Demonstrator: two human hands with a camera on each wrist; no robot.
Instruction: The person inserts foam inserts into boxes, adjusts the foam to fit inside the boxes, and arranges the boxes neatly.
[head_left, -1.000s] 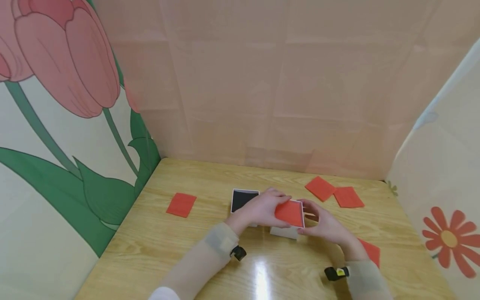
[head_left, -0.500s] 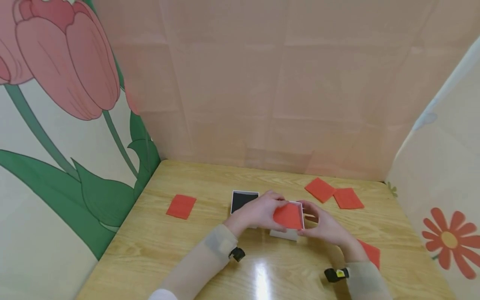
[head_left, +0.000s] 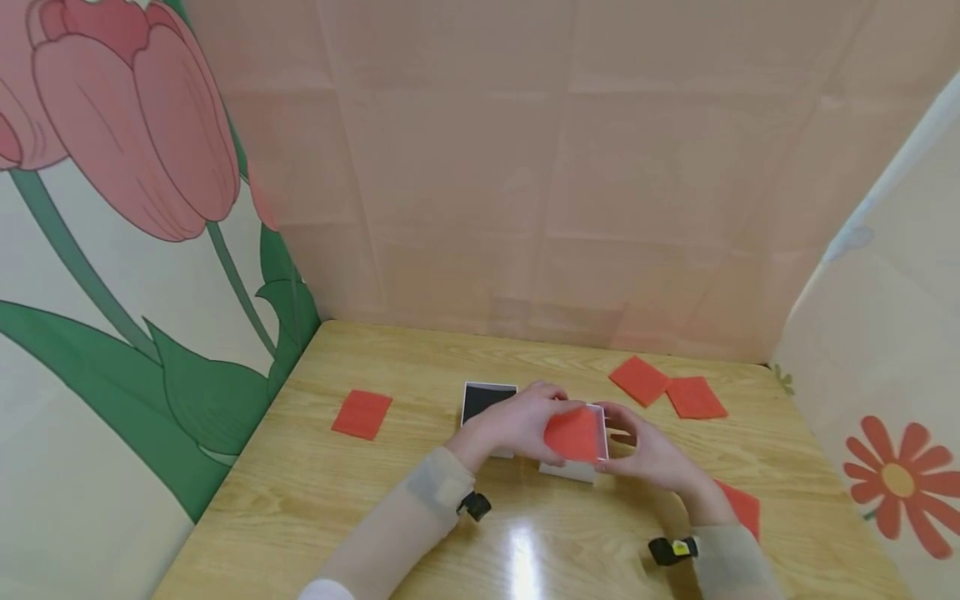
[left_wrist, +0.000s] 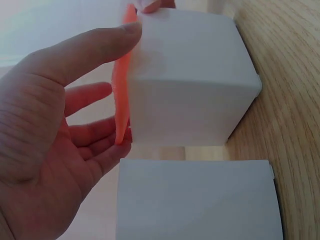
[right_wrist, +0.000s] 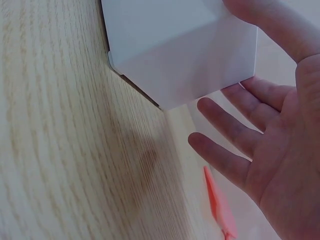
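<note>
A thin red square cloth (head_left: 572, 435) lies over the top of a white box (head_left: 567, 472). My left hand (head_left: 513, 423) grips this cloth by its edges; in the left wrist view the thumb is on one edge, with fingertips at the opposite edge. My right hand (head_left: 651, 450) holds the box at its right side, thumb on the near wall and the index finger reaching to the far side. Its other fingers spread beside the box in the right wrist view. A second white box (left_wrist: 197, 200) with a dark inside stands to the left, partly behind my left hand.
One red cloth (head_left: 362, 414) lies flat at the left of the wooden table (head_left: 420, 358). Two more, a red cloth (head_left: 640, 381) and its neighbour (head_left: 697, 397), lie at the back right. Another red cloth (head_left: 741, 505) is partly under my right forearm.
The red cloth has shifted slightly left and toward me with my left hand, showing more of the box's inner right wall. My right hand has stayed nearly still.
</note>
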